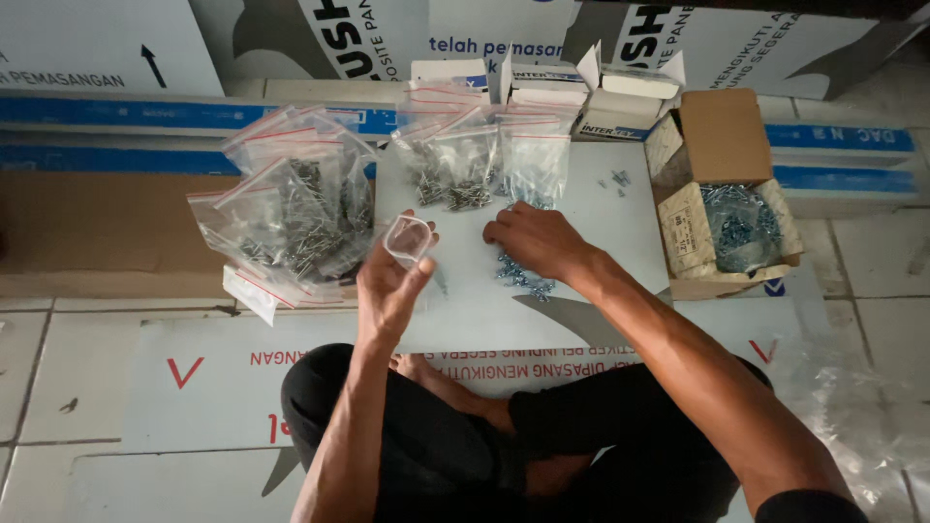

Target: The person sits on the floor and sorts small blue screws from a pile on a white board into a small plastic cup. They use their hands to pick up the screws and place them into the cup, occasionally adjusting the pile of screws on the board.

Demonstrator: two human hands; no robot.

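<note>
So, only the head camera here, looking down at a person sitting cross-legged on a tiled floor. The left hand (392,286) is raised a bit, fingers pinched around a small clear zip bag (408,239) with its mouth held open. The right hand (535,240) lies palm-down on a white panel (581,218), fingers curled loosely over a heap of loose silvery screws (523,276); I can't tell if any are actually pinched yet.

To the left of the hands there's a pile of filled zip bags with red strips (291,218), and a few more filled bags (480,160) stand behind, near some small white boxes (542,87). On the right, an open cardboard box (727,194) has more of the same screws inside.

My read: this is the gather-a-portion step of bagging. The next move calls for lifting a pinch of screws cleanly and dropping them through that narrow opening, so the bag mouth needs to be kept wide and steady.
</note>
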